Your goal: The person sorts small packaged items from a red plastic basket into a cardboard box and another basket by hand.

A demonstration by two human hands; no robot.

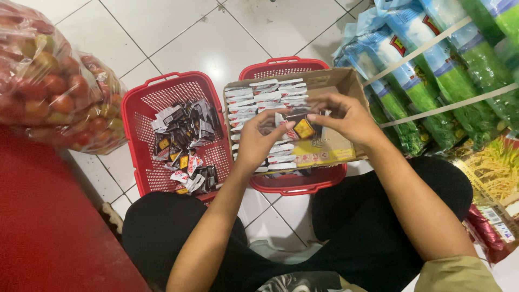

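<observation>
Holding one dark sachet (300, 127) between them, both hands meet over a cardboard box (346, 81). Left hand (258, 139): forearm rising from lower centre, wrist bent inward, thumb and fingers pinching the sachet's left end. Right hand (348, 118): forearm crossing from lower right, fingers curled down, pinching the sachet's right end and top.

Box: sits on top of the right red basket (294, 183); white sachets (262, 93) in rows fill its left and far part, and a bare yellow strip lies along its near right edge. Sachet held just above the box's middle.

Left red basket (139, 135): just beside the right one, rims nearly touching, holding a loose heap of dark sachets (185, 141).

Surroundings: white tiled floor (189, 38) open beyond both baskets. Left side closed in by a red counter (43, 227) and a bag of tomatoes (48, 92) near the left basket. Right side hemmed by upright green and blue packets (432, 75) close to the box's corner. Knees in black bracket the baskets' near edges.
</observation>
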